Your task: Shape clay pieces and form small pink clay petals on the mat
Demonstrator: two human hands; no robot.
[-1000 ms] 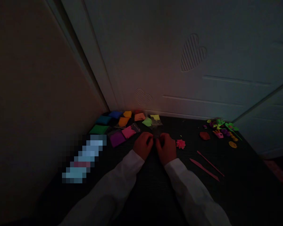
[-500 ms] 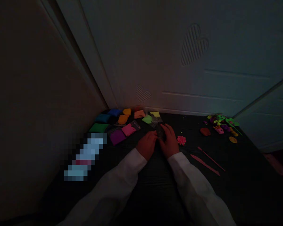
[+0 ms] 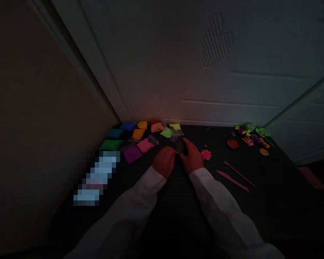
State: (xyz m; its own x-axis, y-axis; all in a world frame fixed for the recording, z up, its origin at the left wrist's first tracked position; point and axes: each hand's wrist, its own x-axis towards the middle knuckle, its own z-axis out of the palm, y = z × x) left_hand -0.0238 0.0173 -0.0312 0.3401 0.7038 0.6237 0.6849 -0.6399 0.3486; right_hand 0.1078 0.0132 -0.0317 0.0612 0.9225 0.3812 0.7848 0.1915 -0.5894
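There are two tools (image 3: 233,181), one flower (image 3: 206,155), two hearts (image 3: 216,41)

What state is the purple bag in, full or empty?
Purple bag: not empty. Purple shows across most of it. Exactly how full, or whether sealed: cannot tell, too dark.

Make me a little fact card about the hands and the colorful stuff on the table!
Hands: left hand and right hand, both at a dark object too dim to name
Left side: purple packet, pink packet
Right side: pink flower, red lump, knife-shaped pink tool, thin pink tool
Wall: striped hearts
Light: dim
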